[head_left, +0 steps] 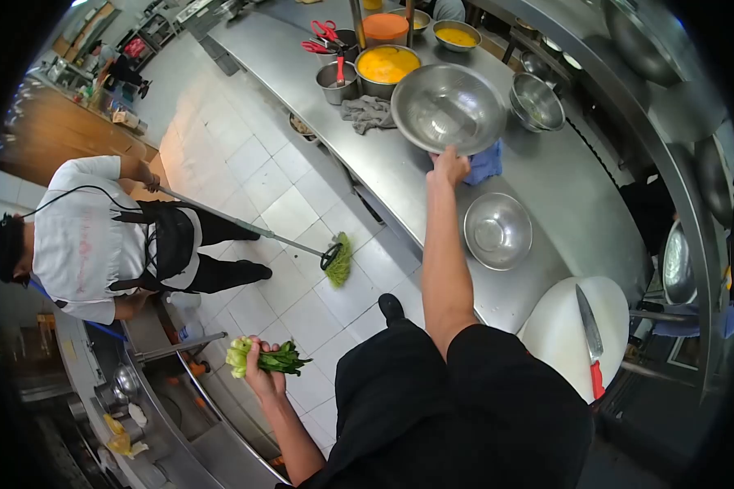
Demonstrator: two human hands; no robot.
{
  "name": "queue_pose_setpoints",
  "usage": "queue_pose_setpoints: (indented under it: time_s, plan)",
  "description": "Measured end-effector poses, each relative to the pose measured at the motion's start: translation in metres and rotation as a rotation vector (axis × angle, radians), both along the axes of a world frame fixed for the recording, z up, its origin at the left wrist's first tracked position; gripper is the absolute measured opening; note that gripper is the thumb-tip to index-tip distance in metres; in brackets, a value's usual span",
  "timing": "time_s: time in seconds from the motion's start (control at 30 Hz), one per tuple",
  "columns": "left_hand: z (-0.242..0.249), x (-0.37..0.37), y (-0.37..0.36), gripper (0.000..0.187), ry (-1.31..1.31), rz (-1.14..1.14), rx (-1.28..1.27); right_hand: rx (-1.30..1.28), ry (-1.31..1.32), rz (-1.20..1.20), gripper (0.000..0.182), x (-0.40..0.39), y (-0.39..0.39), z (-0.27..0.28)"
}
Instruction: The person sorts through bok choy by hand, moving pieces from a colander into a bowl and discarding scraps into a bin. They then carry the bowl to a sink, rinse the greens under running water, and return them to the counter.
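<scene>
My left hand (pixel 264 379) is closed around a small bunch of bok choy (pixel 289 359), held out over the tiled floor; pale stem ends stick out on one side and dark green leaves on the other. Stretched over the steel counter, my right hand (pixel 449 166) grips the near rim of a large metal mixing bowl (pixel 447 104). No food shows inside that bowl. A blue cloth (pixel 487 163) lies beside the right hand, and a smaller metal bowl (pixel 498 231) sits on the counter nearer to me.
A white cutting board (pixel 550 326) carries a red-handled knife (pixel 586 322). Pots of yellow liquid (pixel 387 63), a grey cloth (pixel 369 114), red-handled scissors (pixel 324 33) and a colander (pixel 537 102) stand farther along. To my left, a person (pixel 98 236) mops the floor with a green mop (pixel 338 259).
</scene>
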State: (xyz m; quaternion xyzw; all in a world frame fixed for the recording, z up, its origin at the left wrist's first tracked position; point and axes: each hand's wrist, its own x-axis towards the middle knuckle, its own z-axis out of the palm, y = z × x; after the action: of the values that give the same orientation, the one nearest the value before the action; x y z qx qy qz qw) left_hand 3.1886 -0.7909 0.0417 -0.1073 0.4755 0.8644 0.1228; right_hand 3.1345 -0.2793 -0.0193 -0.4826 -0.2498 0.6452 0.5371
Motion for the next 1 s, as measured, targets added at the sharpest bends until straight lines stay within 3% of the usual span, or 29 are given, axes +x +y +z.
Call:
queue_pose_setpoints:
  time_s: [0.1,0.17,0.23,0.33,0.4,0.47,0.53,0.6,0.67,0.77,0.9,0.97,1.0]
  plan:
    - [0.0,-0.015,0.033,0.022,0.006,-0.074,0.033,0.073,0.145,-0.055,0.027,-0.008,0.027,-0.021]
    - [0.001,-0.029,0.048,0.025,-0.011,-0.126,0.042,0.11,0.024,0.719,0.025,0.026,0.002,0.007]
    - [-0.002,-0.039,0.056,0.025,0.022,-0.226,0.027,0.471,-0.483,1.106,0.023,0.085,-0.04,0.07]
    - [-0.013,-0.058,0.044,0.026,0.033,-0.242,0.026,0.575,-1.023,0.576,0.026,0.183,-0.04,0.099]
    - [-0.02,-0.068,0.032,0.025,0.039,-0.229,0.035,0.787,-1.599,0.249,0.043,0.254,0.003,0.049]
    - [-0.033,-0.081,0.015,0.023,0.0,-0.211,0.067,0.555,-1.515,0.334,0.055,0.297,0.035,-0.017]
    - [-0.033,-0.085,0.001,0.017,-0.04,-0.171,0.113,-0.034,-1.117,0.682,0.05,0.285,0.019,0.007]
    - [-0.047,-0.092,-0.037,0.025,-0.078,-0.133,0.251,0.292,-1.225,0.699,0.04,0.272,-0.002,0.013]
    - [-0.023,-0.091,-0.061,0.025,-0.007,-0.048,0.294,0.407,-1.029,0.929,0.034,0.211,-0.055,0.051]
    - [0.005,-0.078,-0.102,0.027,0.145,0.084,0.461,0.612,-1.0,1.287,0.035,0.096,-0.147,0.078]
    - [0.021,-0.033,-0.234,0.033,0.245,0.282,0.353,1.487,-0.746,1.784,0.037,-0.026,-0.348,0.059]
    - [0.028,0.006,-0.311,0.033,0.287,0.456,0.297,1.543,-0.734,2.031,0.037,-0.056,-0.48,0.071]
    - [0.025,0.016,-0.327,0.033,0.289,0.536,0.235,1.561,-0.558,2.149,0.04,-0.081,-0.521,0.053]
